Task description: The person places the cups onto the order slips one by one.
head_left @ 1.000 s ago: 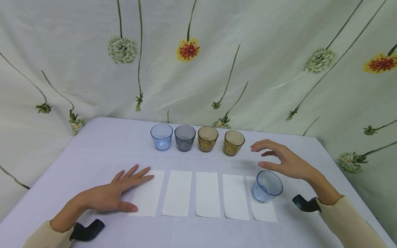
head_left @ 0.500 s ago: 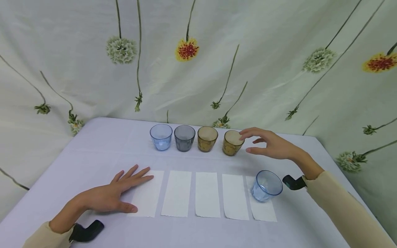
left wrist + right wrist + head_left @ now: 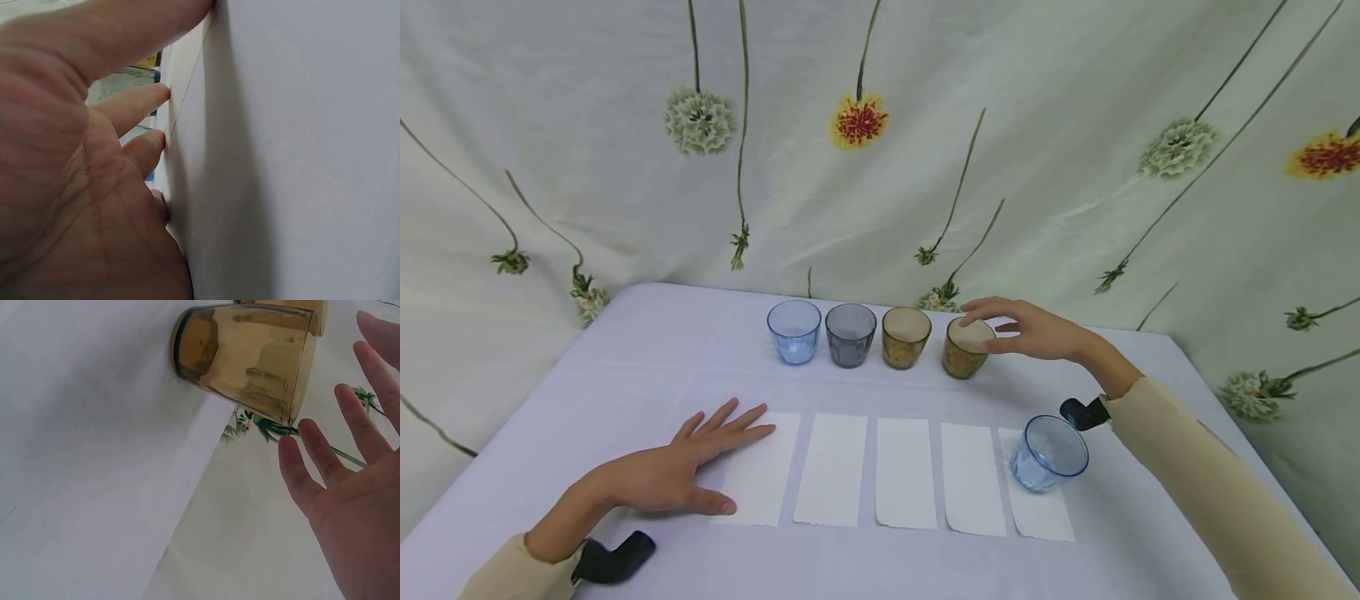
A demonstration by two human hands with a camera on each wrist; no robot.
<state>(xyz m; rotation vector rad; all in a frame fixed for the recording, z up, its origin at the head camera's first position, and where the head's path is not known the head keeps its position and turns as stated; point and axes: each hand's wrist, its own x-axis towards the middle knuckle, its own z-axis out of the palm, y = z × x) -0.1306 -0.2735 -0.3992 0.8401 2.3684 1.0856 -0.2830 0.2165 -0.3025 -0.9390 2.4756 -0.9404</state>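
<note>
My right hand (image 3: 1033,329) hovers at the rightmost amber glass (image 3: 964,358), fingers spread around its rim. In the right wrist view that amber glass (image 3: 250,356) stands just beyond the fingertips, with the palm (image 3: 362,525) apart from it. My left hand (image 3: 677,467) lies flat with fingers splayed, fingertips over the leftmost white paper strip (image 3: 763,492). The left wrist view shows the left palm (image 3: 106,206) with its fingers resting on the surface. A light blue glass (image 3: 1048,454) sits on the rightmost paper strip (image 3: 1041,518), nearer to me than the right hand.
Along the back stand another amber glass (image 3: 904,342), a grey glass (image 3: 850,337) and a blue glass (image 3: 793,333). Between the outer strips lie more white strips, such as the middle paper strip (image 3: 906,483). A flowered cloth (image 3: 820,217) hangs behind the table (image 3: 647,342).
My right hand has moved left and toward the back, from above the light blue glass to the rightmost amber glass. My left hand and the glasses have stayed in place.
</note>
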